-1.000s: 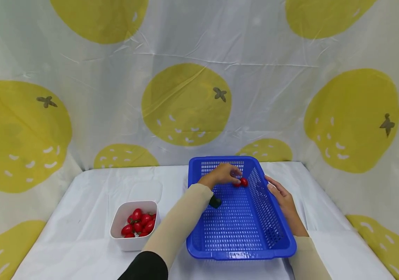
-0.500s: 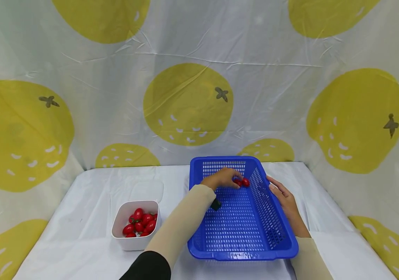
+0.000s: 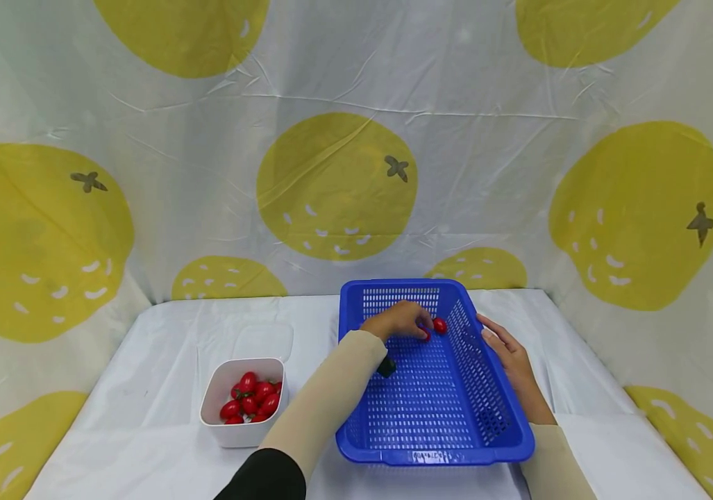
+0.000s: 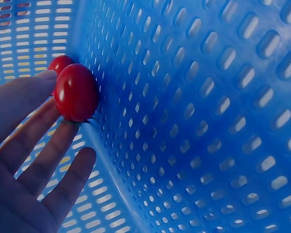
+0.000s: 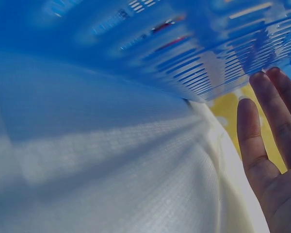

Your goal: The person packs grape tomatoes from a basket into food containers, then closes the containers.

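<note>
A blue plastic basket with slotted walls stands on the white cloth. Inside it, my left hand pinches a cherry tomato between thumb and fingers, close to the far right corner. Another cherry tomato lies just beyond, against the right wall; the held one partly hides it in the left wrist view. At the basket's right side is my right hand, its fairly straight fingers resting against the outer wall and rim. The right wrist view shows those fingers under the rim's edge.
To the left of the basket, a white square container holds several cherry tomatoes. Behind it lies a clear flat lid. A white curtain with yellow fruit prints encloses the table's back and sides.
The left hand's fingers have closed round one cherry tomato and drawn it slightly away from the other, toward the person. My right hand has stayed at the basket's side.
</note>
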Demonstrator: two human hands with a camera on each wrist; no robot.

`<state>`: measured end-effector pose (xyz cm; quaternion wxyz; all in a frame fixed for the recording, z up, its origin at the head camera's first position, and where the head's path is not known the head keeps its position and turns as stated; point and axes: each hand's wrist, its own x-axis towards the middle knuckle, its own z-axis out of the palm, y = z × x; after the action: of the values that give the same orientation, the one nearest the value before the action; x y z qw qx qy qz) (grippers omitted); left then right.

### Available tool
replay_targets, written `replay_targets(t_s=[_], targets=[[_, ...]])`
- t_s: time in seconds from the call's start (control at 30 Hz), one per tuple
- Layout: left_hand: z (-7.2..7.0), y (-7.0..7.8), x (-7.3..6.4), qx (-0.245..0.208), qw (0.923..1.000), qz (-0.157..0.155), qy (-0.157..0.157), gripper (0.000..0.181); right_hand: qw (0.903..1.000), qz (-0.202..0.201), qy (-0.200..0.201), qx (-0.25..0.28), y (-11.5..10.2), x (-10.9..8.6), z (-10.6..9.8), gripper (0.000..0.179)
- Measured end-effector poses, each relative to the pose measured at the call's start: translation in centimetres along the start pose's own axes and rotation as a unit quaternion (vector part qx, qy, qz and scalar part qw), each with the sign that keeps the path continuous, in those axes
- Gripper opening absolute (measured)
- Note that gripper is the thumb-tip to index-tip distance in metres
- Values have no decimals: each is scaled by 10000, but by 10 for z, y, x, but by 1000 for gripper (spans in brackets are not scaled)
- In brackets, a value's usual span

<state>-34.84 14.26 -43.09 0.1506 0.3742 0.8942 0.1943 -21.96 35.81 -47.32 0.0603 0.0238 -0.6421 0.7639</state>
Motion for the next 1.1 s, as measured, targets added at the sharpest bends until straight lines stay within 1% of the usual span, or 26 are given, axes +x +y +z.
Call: replay_targets(t_s=[0.13, 0.47, 0.67, 0.83, 0.9, 1.1], targets=[[0, 1, 1, 117, 9999, 3, -27, 23, 10000, 14, 27, -21, -1, 0, 0, 47], [-2, 3, -5, 259, 9990, -229, -270, 22, 10000, -2, 19, -55, -2, 0, 1, 46], [0, 2, -4, 276, 9987, -299, -295, 20, 10000, -16, -89, 9, -2, -1, 0, 47], [0, 1, -3, 363, 9986, -236, -298, 20, 9999, 74, -126, 26, -2, -1, -2, 48], [0, 1, -3, 354, 9986, -260, -308, 20, 9999, 88, -124, 8, -2, -1, -2, 47], [2, 1, -3, 282, 9983, -373, -338, 18, 9999, -68, -116, 37, 0, 0, -1, 46]])
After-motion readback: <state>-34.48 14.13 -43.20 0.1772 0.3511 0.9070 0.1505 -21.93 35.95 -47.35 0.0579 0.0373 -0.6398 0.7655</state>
